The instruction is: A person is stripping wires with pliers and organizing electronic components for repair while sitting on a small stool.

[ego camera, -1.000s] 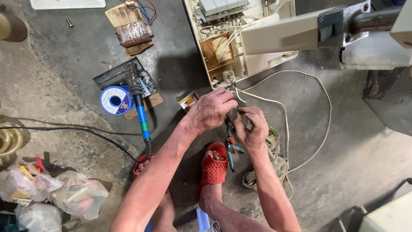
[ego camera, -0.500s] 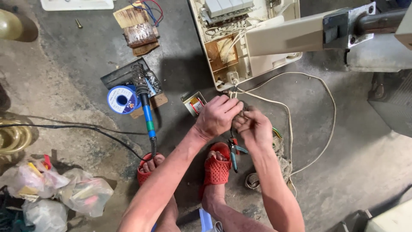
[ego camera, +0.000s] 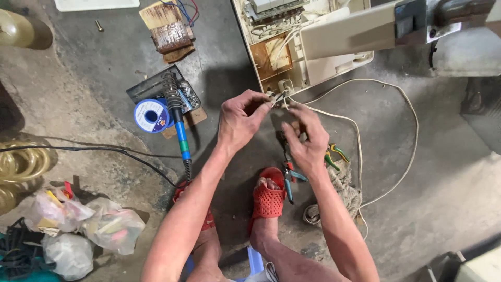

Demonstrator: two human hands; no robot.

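Thin wire ends (ego camera: 279, 99) just below the open casing (ego camera: 292, 52) are pinched by left hand (ego camera: 241, 121) and right hand (ego camera: 305, 138); light, bendy, easily snapped, best gripped near the tips.

A grimy grey concrete floor (ego camera: 443, 209) carries everything. On it lie an opened cream appliance casing (ego camera: 292, 57), a long white cord (ego camera: 396, 136) looping to the right, a blue-handled soldering iron (ego camera: 177, 122) beside a solder spool (ego camera: 150, 115), a small transformer (ego camera: 169, 34), pliers (ego camera: 288, 175), clear plastic bags (ego camera: 88, 224) at lower left, and coiled yellowish tubing (ego camera: 18, 167).
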